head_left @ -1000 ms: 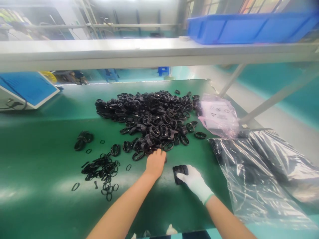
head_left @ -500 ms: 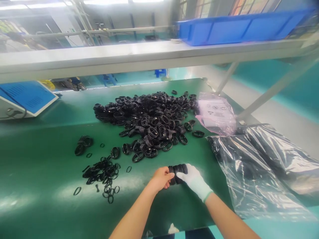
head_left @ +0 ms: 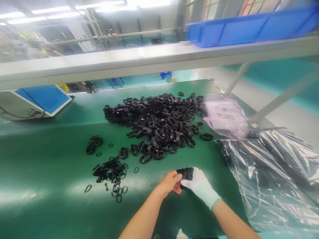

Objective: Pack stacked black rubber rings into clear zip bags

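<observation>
A short row of black ring-shaped coils sits between my two hands, above the near part of the green table. My bare left hand is closed on its left end, thumb on the near side. Wearing a white glove, my right hand grips the right end. Beyond them lies a big heap of similar black oval coils. Left of my hands is a smaller pile of thin black bands, with a few loose ones around it.
Clear plastic bags with black contents lie at the right. Behind them rests a pink printed bag. A white shelf crosses above the table and bears a blue bin. A blue-topped box stands at far left.
My left hand has come from the heap's front edge, bringing coils to those in my right hand. The two groups are now pressed together into one row.
</observation>
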Motion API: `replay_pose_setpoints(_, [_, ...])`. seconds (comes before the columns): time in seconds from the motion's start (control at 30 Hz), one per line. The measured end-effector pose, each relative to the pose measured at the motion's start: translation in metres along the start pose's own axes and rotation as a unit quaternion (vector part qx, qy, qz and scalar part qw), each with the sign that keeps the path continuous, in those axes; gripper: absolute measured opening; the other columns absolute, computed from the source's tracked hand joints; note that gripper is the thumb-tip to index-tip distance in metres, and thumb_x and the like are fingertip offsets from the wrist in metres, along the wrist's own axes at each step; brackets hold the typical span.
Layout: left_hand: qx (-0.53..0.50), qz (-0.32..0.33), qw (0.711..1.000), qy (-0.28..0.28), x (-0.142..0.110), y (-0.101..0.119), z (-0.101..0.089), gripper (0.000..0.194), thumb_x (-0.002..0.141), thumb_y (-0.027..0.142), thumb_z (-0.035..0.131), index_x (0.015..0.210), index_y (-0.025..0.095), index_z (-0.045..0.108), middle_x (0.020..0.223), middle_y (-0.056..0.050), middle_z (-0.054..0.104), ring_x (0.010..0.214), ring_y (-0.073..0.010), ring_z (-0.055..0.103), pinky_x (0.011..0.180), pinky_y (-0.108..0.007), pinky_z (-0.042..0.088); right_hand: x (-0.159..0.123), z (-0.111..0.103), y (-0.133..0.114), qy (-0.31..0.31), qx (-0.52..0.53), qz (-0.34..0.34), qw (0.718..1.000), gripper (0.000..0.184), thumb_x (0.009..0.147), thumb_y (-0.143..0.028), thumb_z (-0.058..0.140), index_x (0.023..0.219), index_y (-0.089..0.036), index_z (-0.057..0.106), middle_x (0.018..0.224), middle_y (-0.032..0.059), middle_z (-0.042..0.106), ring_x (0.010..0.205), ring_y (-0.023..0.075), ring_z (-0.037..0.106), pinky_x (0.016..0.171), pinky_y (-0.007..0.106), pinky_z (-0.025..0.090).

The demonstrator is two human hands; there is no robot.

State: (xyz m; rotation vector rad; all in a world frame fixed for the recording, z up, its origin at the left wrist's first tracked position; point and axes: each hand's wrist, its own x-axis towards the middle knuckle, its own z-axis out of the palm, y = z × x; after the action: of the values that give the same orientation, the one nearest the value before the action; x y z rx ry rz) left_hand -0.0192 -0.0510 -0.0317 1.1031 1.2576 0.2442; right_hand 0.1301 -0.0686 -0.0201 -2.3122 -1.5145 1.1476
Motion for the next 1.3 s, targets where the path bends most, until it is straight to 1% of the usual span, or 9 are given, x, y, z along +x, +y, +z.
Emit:
replay_pose_setpoints(0.1, [0.115, 0.033, 0.979, 0.167, -0.014, 0.019, -0.032, 0.017, 0.079, 0.037, 0.046, 0.086, 0.022, 0.050, 0.085, -0.004, 0.057, 0.078, -0.0179, 0.057, 0.072, -0.036, 0.047, 0.001, 0.001, -0.002, -0.019, -0.003, 0.029, 0.999, 0.055, 0.054, -0.038, 0.065, 0.101, -0.015, 0.048, 0.101, 0.0141, 0.050, 0.089, 0.0270, 0.056, 0.073, 0.036, 0.043])
replay_pose_setpoints(0.2, [0.358, 0.120, 0.844, 0.381, -0.027, 0.042, -0.072, 0.027, 0.079, 0.014, 0.043, 0.101, 0.025, 0.051, 0.119, -0.006, 0.048, 0.108, -0.0229, 0.044, 0.089, -0.039, 0.038, 0.000, -0.001, -0.002, -0.024, 0.001, 0.037, 0.999, 0.053, 0.055, -0.038, 0.065, 0.100, -0.017, 0.047, 0.101, 0.0136, 0.049, 0.090, 0.0275, 0.056, 0.074, 0.038, 0.044])
replay_pose_setpoints(0.27, [0.485, 0.164, 0.774, 0.374, -0.032, 0.054, -0.094, 0.033, 0.077, 0.005, 0.039, 0.099, 0.024, 0.054, 0.127, -0.007, 0.044, 0.115, -0.0252, 0.038, 0.092, -0.041, 0.034, -0.001, -0.002, -0.003, -0.024, 0.002, 0.039, 0.999, 0.052, 0.055, -0.039, 0.065, 0.099, -0.017, 0.047, 0.102, 0.0130, 0.049, 0.090, 0.0269, 0.056, 0.074, 0.037, 0.044])
replay_pose_setpoints(0.4, [0.570, 0.188, 0.732, 0.322, -0.041, 0.056, -0.107, 0.023, 0.078, 0.009, 0.041, 0.085, 0.022, 0.058, 0.123, -0.007, 0.046, 0.110, -0.0248, 0.041, 0.088, -0.039, 0.036, -0.004, -0.003, -0.005, -0.020, 0.009, 0.041, 0.999, 0.056, 0.055, -0.041, 0.065, 0.101, -0.017, 0.046, 0.102, 0.0120, 0.047, 0.091, 0.0257, 0.055, 0.077, 0.036, 0.044])
replay_pose_setpoints(0.5, [0.517, 0.142, 0.766, 0.353, -0.050, 0.037, -0.085, 0.011, 0.079, 0.021, 0.046, 0.083, 0.022, 0.057, 0.107, -0.006, 0.052, 0.095, -0.0215, 0.049, 0.076, -0.033, 0.040, -0.006, -0.004, -0.006, -0.013, 0.014, 0.037, 0.999, 0.054, 0.055, -0.041, 0.064, 0.101, -0.017, 0.046, 0.100, 0.0112, 0.048, 0.090, 0.0253, 0.055, 0.078, 0.036, 0.043])
replay_pose_setpoints(0.63, [0.304, 0.091, 0.912, 0.260, -0.040, -0.003, -0.035, 0.012, 0.078, 0.032, 0.048, 0.072, 0.022, 0.050, 0.072, 0.002, 0.053, 0.066, -0.0126, 0.052, 0.060, -0.024, 0.038, -0.007, -0.005, -0.007, -0.007, 0.015, 0.029, 0.999, 0.054, 0.055, -0.040, 0.064, 0.102, -0.017, 0.047, 0.101, 0.0114, 0.049, 0.095, 0.0258, 0.054, 0.079, 0.036, 0.042])
replay_pose_setpoints(0.73, [0.144, 0.064, 0.967, 0.202, -0.022, -0.025, -0.005, 0.015, 0.076, 0.033, 0.050, 0.068, 0.021, 0.045, 0.057, 0.006, 0.048, 0.056, -0.0099, 0.049, 0.054, -0.022, 0.038, -0.006, -0.004, -0.006, -0.002, 0.010, 0.026, 1.000, 0.052, 0.055, -0.039, 0.065, 0.099, -0.018, 0.049, 0.100, 0.0117, 0.051, 0.097, 0.0269, 0.054, 0.079, 0.035, 0.043])
replay_pose_setpoints(0.97, [-0.043, 0.030, 0.988, 0.145, -0.007, -0.032, 0.008, 0.016, 0.070, 0.031, 0.055, 0.068, 0.020, 0.044, 0.051, 0.008, 0.041, 0.047, -0.0068, 0.043, 0.048, -0.021, 0.046, -0.001, 0.000, 0.000, -0.002, 0.022, 0.012, 1.000, 0.050, 0.054, -0.038, 0.068, 0.098, -0.020, 0.052, 0.098, 0.0113, 0.057, 0.094, 0.0293, 0.056, 0.076, 0.037, 0.044])
replay_pose_setpoints(1.3, [-0.046, -0.006, 0.990, 0.133, -0.008, -0.023, 0.001, 0.019, 0.072, 0.036, 0.053, 0.070, 0.017, 0.047, 0.059, 0.003, 0.050, 0.050, -0.0091, 0.050, 0.050, -0.026, 0.049, -0.007, 0.010, -0.011, 0.027, -0.046, 0.059, 0.997, 0.101, 0.051, -0.046, 0.065, 0.132, -0.005, 0.022, 0.125, 0.0202, 0.039, 0.115, 0.0331, 0.041, 0.091, 0.040, 0.037])
